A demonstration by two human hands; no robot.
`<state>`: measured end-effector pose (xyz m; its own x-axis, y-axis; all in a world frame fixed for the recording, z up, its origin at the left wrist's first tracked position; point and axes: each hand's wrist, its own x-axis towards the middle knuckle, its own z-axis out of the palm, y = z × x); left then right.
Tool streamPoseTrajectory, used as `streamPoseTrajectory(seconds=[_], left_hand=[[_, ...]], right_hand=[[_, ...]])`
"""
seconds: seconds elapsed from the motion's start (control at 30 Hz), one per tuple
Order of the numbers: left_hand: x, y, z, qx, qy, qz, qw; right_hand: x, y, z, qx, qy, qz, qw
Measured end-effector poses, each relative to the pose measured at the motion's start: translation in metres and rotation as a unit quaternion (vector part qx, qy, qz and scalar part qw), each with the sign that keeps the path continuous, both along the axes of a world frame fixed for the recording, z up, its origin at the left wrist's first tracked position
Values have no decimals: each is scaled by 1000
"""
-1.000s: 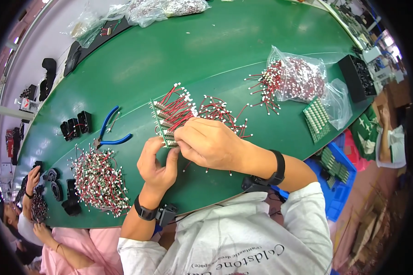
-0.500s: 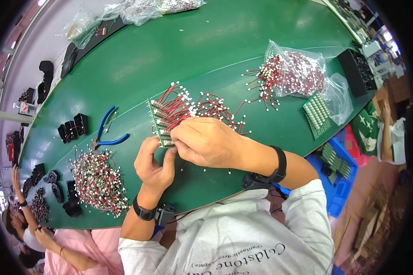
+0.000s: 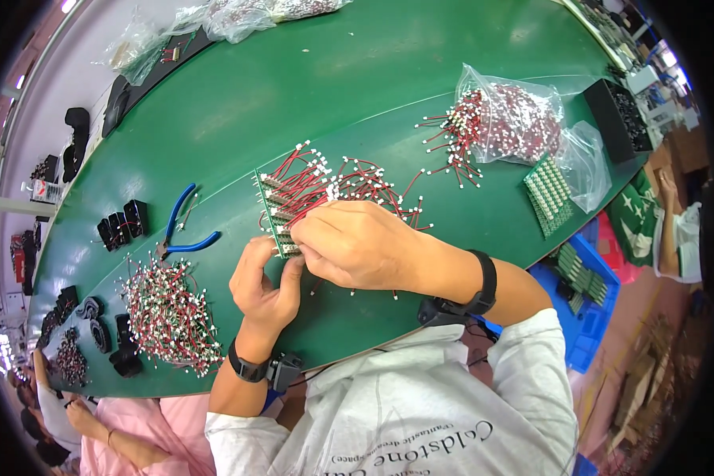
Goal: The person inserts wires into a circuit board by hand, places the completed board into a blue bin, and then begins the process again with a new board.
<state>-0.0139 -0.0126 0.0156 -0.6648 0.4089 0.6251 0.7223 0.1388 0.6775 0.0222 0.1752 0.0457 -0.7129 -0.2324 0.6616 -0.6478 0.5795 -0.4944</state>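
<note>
My left hand [image 3: 260,287] grips the lower end of a green circuit board [image 3: 266,208] between thumb and fingers, and the board stands on edge. Rows of white sockets line its right face, and many red wires with white connectors [image 3: 305,176] stick out from it. Against the board's lower sockets press the closed fingers of my right hand [image 3: 355,242]; what they pinch is hidden behind them. More loose red wires [image 3: 373,184] lie on the table just beyond my right hand.
Blue-handled cutters [image 3: 184,226] and a pile of wired connectors [image 3: 170,317] lie on the left of the green table [image 3: 357,87]. At right are a clear bag of wires [image 3: 520,123], socketed boards [image 3: 547,194], a black box [image 3: 617,119] and a blue crate [image 3: 583,329]. A person in pink [image 3: 135,428] sits at left.
My hands and the board stay nearly in place, with only a slight shift of the view. At far left, another person's raised arm has come down.
</note>
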Motion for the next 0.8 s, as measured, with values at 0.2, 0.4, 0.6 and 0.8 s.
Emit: streamPoseTrajectory(seconds=[0.2,0.4,0.6,0.8], left_hand=[[0,2,5,-23,38,-7,999],[-2,1,4,-48,48,-17,998],[1,0,-2,-9,-60,-46,997],[4,0,-5,54,-146,-34,987]], right_hand=[[2,4,5,56,-17,-3,998],[4,6,9,81,-44,1,996],[-6,12,1,11,-72,54,996],[-10,3,-3,-79,-89,49,992]])
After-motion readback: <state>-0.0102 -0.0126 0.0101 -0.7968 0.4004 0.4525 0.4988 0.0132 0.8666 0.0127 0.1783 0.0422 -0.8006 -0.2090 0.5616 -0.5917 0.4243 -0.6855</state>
